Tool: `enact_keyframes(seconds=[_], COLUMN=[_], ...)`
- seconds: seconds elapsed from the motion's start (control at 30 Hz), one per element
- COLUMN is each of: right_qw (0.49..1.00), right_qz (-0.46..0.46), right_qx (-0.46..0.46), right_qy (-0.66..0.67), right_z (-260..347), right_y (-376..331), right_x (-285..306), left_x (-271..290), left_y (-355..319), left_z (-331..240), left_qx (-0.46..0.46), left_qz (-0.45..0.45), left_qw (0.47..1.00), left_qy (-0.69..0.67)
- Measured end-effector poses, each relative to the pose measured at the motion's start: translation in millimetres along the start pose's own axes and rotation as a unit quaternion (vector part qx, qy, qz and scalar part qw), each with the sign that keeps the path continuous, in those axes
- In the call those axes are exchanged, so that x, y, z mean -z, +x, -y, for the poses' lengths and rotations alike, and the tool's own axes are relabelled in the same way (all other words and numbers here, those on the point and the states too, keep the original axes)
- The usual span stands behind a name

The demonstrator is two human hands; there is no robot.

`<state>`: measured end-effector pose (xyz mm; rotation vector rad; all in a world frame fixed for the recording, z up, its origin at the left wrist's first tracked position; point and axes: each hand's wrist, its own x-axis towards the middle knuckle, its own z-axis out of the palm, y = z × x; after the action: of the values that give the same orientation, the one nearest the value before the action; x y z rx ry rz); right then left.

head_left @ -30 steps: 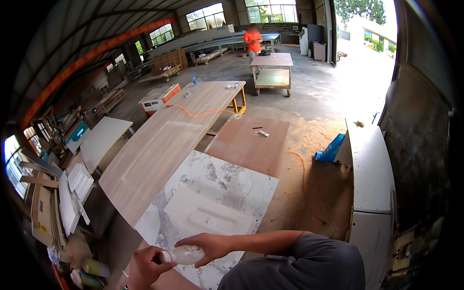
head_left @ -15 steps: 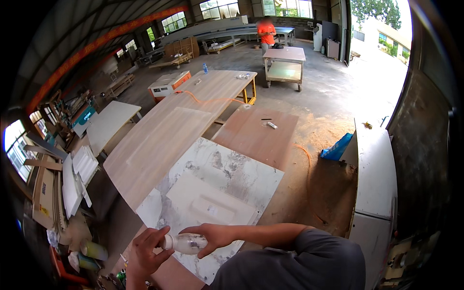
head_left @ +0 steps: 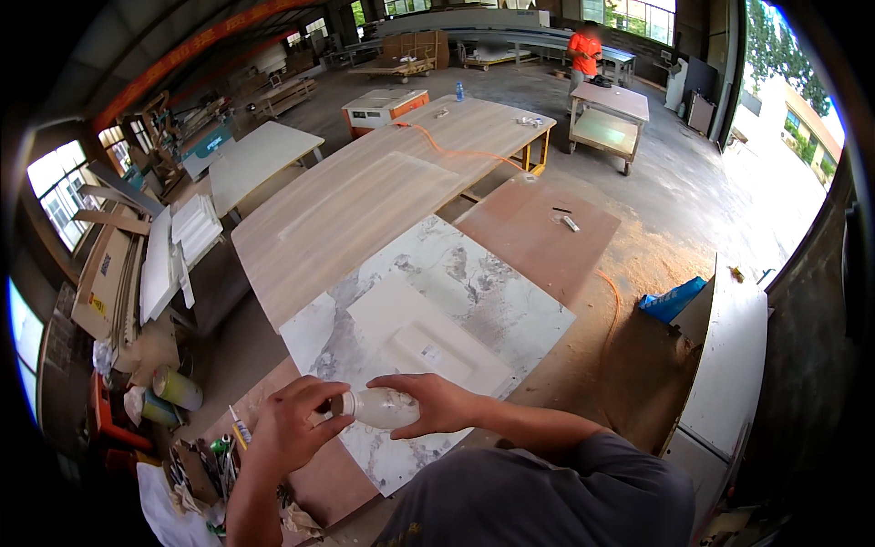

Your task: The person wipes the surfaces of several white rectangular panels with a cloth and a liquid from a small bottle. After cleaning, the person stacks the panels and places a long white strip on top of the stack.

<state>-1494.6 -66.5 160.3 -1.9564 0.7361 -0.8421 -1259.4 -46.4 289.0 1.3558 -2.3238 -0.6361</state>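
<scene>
A whitish, cloudy plastic bottle (head_left: pixel 381 407) lies on its side in the air between my hands, over the near edge of a white marble-patterned board (head_left: pixel 314 324). My right hand (head_left: pixel 433 403) is wrapped round the bottle's base end. At its neck, the fingers and thumb of my left hand (head_left: pixel 299 424) are closed from the left; whether a separate cap sits in them I cannot make out. Just beyond the hands, a pale cream panel (head_left: pixel 387 305) lies on the board, with a smaller raised panel (head_left: pixel 444 354) on it that bears a small label.
A large wood-grain tabletop (head_left: pixel 365 201) stretches beyond, with an orange hose (head_left: pixel 428 141) across it. Hand tools (head_left: pixel 205 469) and a sealant tube (head_left: pixel 240 428) lie at my lower left. A white cabinet (head_left: pixel 729 365) stands at right. A person in orange (head_left: pixel 584 50) stands far off.
My view has shifted, so the scene sits further right and more of the lower-left tools shows. Both hands stay on the bottle, now higher in view.
</scene>
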Motion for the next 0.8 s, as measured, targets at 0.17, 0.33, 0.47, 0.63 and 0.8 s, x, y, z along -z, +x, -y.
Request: enact_keyframes(seconds=[0.17,0.33,0.47,0.63,0.8], right_qw=[0.997,0.998,0.957,0.934,0.988], right_qz=[-0.026,0.035,0.211,0.248,0.100], right_qx=[-0.023,-0.028,-0.071,-0.165,-0.101], right_qy=[-0.063,-0.036,0.185,0.196,-0.059], right_z=[0.9,-3.9,-32.2,-28.1,-88.1], right_y=[0.8,5.9,11.4,36.1,8.7], right_x=[-5.6,-10.0,-10.6,-28.5,-62.5], left_x=[-13.5,-11.2,-3.9,-19.1,-79.1], left_y=[-4.7,-11.3,-15.7,-41.1,-76.3], left_z=[10.5,24.4,37.1,79.1,140.7], left_qx=[0.001,-0.032,-0.083,-0.016,0.095], left_qz=[-0.035,0.001,0.068,0.041,-0.029], left_qw=[0.999,0.999,0.994,0.999,0.994], left_qy=[-0.017,-0.012,-0.034,-0.030,-0.050])
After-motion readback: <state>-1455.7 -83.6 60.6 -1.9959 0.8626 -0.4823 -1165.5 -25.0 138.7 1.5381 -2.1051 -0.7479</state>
